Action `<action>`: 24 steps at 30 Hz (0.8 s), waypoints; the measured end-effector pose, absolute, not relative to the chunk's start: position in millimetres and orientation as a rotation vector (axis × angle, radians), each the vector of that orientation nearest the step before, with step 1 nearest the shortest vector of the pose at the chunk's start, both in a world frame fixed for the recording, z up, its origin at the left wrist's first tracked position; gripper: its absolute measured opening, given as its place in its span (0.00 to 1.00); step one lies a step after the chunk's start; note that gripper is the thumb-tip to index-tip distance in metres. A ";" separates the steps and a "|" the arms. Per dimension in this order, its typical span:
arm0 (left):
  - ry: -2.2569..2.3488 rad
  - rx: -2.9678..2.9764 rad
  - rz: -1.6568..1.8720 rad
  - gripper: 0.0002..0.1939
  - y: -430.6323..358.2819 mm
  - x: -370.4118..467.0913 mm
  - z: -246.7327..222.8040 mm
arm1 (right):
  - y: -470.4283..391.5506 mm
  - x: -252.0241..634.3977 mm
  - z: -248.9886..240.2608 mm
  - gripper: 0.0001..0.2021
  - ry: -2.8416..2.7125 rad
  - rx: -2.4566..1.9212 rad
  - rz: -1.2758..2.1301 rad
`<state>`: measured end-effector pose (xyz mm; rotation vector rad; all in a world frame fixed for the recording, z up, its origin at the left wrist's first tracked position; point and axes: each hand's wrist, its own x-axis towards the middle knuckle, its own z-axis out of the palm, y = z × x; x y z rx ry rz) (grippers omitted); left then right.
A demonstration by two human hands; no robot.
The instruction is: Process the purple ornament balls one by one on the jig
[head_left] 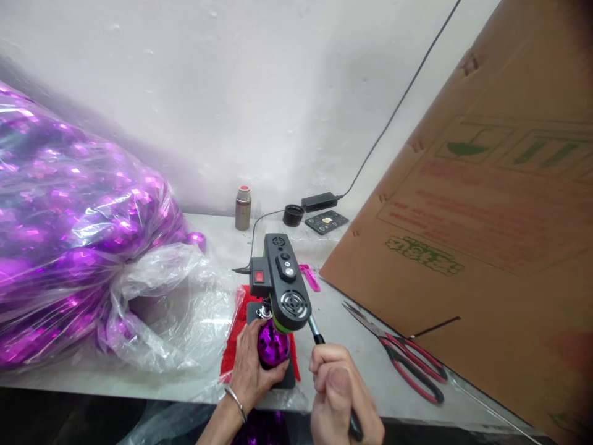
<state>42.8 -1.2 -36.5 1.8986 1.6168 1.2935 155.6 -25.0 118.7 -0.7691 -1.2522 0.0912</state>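
A shiny purple faceted ball (273, 347) sits under the head of a black bench machine (288, 281) with a red switch. My left hand (250, 364), with a metal bangle at its wrist, curls its fingers and thumb around the ball. Wrapped around the black grip of the machine's lever (317, 334) is my right hand (343, 392). The machine's base rests on a red mat (228, 358). The ball's top is hidden beneath the machine's head.
At left bulges a clear plastic bag (92, 222) of purple balls. Red-and-black scissors (403, 358) lie at right before a large cardboard box (472, 210). Behind stand a flask (243, 210), a black cap (293, 215), a power adapter (319, 201) and a phone (327, 222).
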 end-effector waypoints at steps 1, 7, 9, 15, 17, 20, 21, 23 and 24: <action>1.620 1.916 1.301 0.39 -1.4 42.9 -35.6 | -25.0 155.5 117.1 0.19 -1.248 -0.768 0.098; 1.629 1.978 1.320 0.39 -2.8 43.3 -30.4 | -26.2 155.0 108.2 0.21 -1.228 -0.771 0.122; 1.628 1.989 1.337 0.39 -2.6 43.1 -30.9 | -26.2 155.6 107.8 0.21 -1.237 -0.771 0.119; 1.613 2.000 1.378 0.39 -1.4 42.9 -36.8 | -23.1 158.3 108.7 0.22 -1.281 -0.785 0.065; 1.618 2.010 1.374 0.40 -1.2 41.8 -39.6 | -22.3 158.1 107.4 0.22 -1.265 -0.783 0.040; 1.608 2.043 1.344 0.39 -1.2 38.1 -43.7 | -22.4 157.2 104.8 0.21 -1.247 -0.797 0.019; 1.600 2.052 1.333 0.38 -1.2 36.9 -44.7 | -22.7 157.1 104.1 0.21 -1.248 -0.801 0.018; 1.582 2.061 1.313 0.38 -1.4 35.3 -45.4 | -23.2 157.4 102.7 0.21 -1.252 -0.808 0.022; 1.581 2.057 1.306 0.39 -1.4 35.2 -45.2 | -23.3 157.8 102.1 0.21 -1.253 -0.811 0.023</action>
